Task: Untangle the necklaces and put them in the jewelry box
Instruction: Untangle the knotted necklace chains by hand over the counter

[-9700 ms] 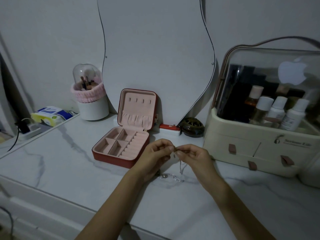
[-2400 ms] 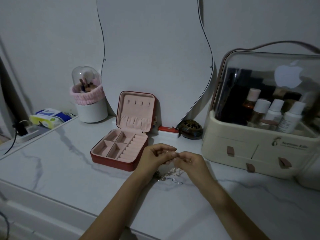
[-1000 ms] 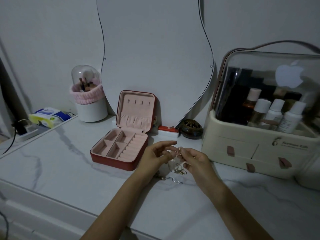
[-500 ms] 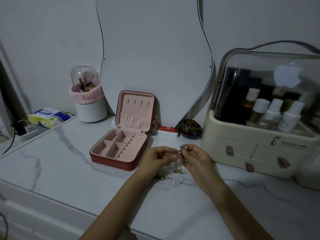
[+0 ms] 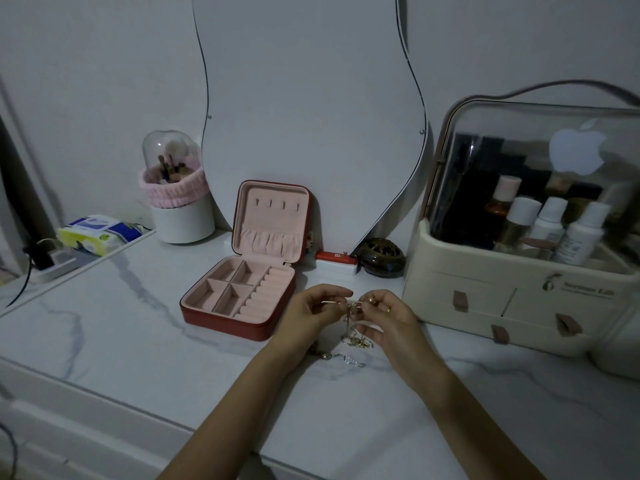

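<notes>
A tangle of thin gold and silver necklaces (image 5: 354, 332) hangs between my hands just above the marble tabletop (image 5: 104, 334). My left hand (image 5: 311, 311) and my right hand (image 5: 388, 315) both pinch the top of the tangle with fingertips close together. A silver chain with a small bead (image 5: 341, 358) trails on the table below. The red jewelry box (image 5: 221, 320) stands open to the left of my hands, its pink compartments bare, its lid upright.
A cream cosmetics organiser (image 5: 512, 306) with bottles stands at the right. A wavy mirror (image 5: 311, 116) leans on the wall behind the box. A brush holder (image 5: 178, 202), a tissue pack (image 5: 97, 233), a dark round dish (image 5: 382, 256) and a small red-topped box (image 5: 337, 261) sit at the back.
My hands have lifted the tangle slightly off the table and keep working at its top; the pinch has shifted a little. The box has not moved.
</notes>
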